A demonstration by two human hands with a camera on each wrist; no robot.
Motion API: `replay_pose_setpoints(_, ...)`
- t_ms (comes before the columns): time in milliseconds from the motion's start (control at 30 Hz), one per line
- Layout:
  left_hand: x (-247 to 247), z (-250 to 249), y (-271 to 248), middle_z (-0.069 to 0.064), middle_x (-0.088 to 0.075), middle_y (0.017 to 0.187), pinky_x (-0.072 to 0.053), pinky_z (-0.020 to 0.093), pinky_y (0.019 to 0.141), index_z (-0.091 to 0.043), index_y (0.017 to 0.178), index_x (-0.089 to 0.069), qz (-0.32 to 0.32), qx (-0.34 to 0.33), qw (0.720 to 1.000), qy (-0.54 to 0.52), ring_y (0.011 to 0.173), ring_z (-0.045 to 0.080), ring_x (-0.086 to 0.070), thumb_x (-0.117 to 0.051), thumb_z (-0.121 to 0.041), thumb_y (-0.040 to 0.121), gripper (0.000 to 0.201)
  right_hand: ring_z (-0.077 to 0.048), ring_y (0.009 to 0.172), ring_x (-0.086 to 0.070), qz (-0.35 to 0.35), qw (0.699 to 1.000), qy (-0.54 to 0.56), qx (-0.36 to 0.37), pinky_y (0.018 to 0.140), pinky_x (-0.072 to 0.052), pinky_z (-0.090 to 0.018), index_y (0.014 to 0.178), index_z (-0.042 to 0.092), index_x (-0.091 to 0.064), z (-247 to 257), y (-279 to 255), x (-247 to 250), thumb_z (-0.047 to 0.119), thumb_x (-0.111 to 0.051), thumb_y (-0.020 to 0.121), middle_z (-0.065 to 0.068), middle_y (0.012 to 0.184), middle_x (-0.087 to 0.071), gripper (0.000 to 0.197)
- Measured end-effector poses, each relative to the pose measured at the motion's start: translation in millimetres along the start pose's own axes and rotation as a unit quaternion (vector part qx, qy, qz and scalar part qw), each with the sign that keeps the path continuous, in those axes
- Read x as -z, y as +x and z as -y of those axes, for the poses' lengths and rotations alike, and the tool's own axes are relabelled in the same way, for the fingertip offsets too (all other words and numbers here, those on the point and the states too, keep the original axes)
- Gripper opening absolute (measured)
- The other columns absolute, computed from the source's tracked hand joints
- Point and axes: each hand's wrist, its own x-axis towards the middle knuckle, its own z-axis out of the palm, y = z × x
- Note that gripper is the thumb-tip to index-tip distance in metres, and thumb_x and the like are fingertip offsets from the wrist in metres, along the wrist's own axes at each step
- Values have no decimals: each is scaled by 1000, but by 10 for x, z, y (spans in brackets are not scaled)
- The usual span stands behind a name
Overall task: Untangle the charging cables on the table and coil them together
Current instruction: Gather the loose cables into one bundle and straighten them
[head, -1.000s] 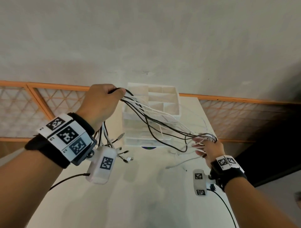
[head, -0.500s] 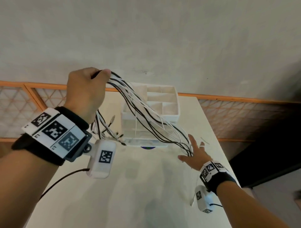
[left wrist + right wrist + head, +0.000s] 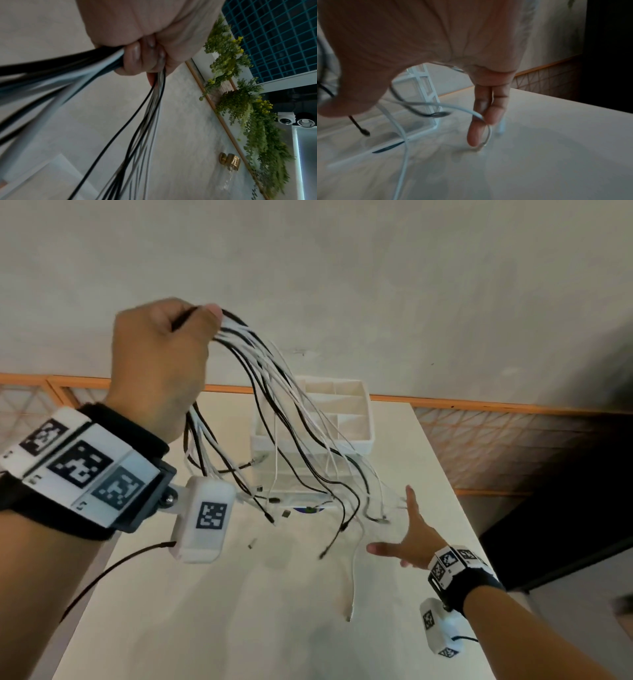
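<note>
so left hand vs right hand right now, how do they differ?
Height: the left hand is raised well above the table; the right hand is low, near the tabletop.
Grip: the left hand is fisted round the cables; the right hand has straight, spread fingers and grips nothing, though a white cable end lies against its fingers.
Shared: both wear marker-tagged wrist rigs.

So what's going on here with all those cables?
A person is sorting a bunch of black and white charging cables. The left hand grips the bundle and holds it high above the white table, so the plug ends dangle in front of a white drawer organizer. The right hand is open, fingers spread, low over the table by the loose ends; one white end lies against its fingers. Nothing is coiled yet.
</note>
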Motion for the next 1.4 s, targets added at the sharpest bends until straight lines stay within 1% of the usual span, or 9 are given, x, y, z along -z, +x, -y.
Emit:
replay_pose_setpoints(67, -6, -29, 24, -2, -36, 51, -26, 23, 43, -20, 61, -55, 14, 0, 1000, -6, 43, 14, -28, -65, -29, 93, 35, -20, 69, -77, 2, 1000, -21, -22, 69, -59, -35, 137, 55, 40, -49, -33, -49, 80, -80, 44, -20, 156, -38, 154)
replay_pose_setpoints(167, -92, 45, -48, -1, -36, 50, -25, 24, 48, -17, 60, -57, 54, 9, 998, 10, 42, 14, -26, -65, -30, 92, 35, -40, 137, -48, -35, 998, -30, -51, 108, -43, -48, 143, 49, 35, 16, -81, -41, 54, -80, 75, -30, 163, -7, 134)
replay_pose_setpoints(233, -148, 103, -107, 5, -32, 56, -22, 28, 52, -7, 64, -55, 74, 12, 997, 15, 46, 17, -24, -66, -33, 91, 38, -41, 146, -32, -4, 998, -12, -57, 111, -37, -46, 151, 41, 27, 131, -124, 26, 39, -80, 81, -29, 164, -1, 128)
replay_pose_setpoints(400, -211, 115, -155, 2, -25, 56, -21, 23, 47, 2, 73, -55, 104, 47, 993, -26, 45, 16, -18, -64, -27, 94, 37, -25, 115, -63, -30, 997, 17, 64, 95, -48, -32, 152, 39, -33, 515, -181, 245, 27, -79, 78, -7, 138, -60, 88)
replay_pose_setpoints(600, -331, 20, -256, -8, -24, 46, -16, 23, 47, -19, 55, -48, 149, 94, 982, -68, 46, 15, -14, -63, -22, 96, 44, -8, 66, -64, -75, 923, 222, 304, 72, -55, -27, 82, 32, -75, 1422, -527, 257, 32, -76, 81, 9, 79, -73, 1)
replay_pose_setpoints(867, -162, 103, -172, 0, -23, 55, -17, 26, 49, -16, 57, -46, 110, 82, 990, -35, 46, 17, -16, -64, -25, 95, 43, -17, 52, -46, 71, 848, 425, 308, 47, -30, -22, 89, 8, -72, 1460, -686, 267, 25, -62, 77, -13, 75, -68, 23)
replay_pose_setpoints(1133, -48, 17, -91, -5, -29, 46, -20, 22, 43, -19, 51, -52, 65, 72, 995, -19, 41, 15, -19, -68, -26, 91, 44, -13, 72, -67, -64, 962, 94, 247, 69, -51, -28, 78, 22, -74, 974, -287, -105, 24, -67, 89, 2, 76, -73, 14)
replay_pose_setpoints(1233, 70, -74, 10, -9, -29, 42, -20, 21, 43, -19, 54, -52, 70, 58, 995, -32, 42, 15, -18, -67, -26, 92, 42, -22, 63, -56, -115, 979, 19, 168, 61, -41, -31, 69, 11, -65, 666, -173, -208, 31, -61, 94, -4, 65, -65, 32)
replay_pose_setpoints(1400, 44, -34, -42, -11, -30, 39, -22, 19, 43, -5, 69, -60, 67, 43, 996, -33, 40, 14, -19, -65, -25, 94, 32, -22, 92, -65, -116, 986, -114, 42, 71, -45, -25, 91, 25, -71, 473, -72, -63, 46, -72, 85, 0, 92, -68, 22)
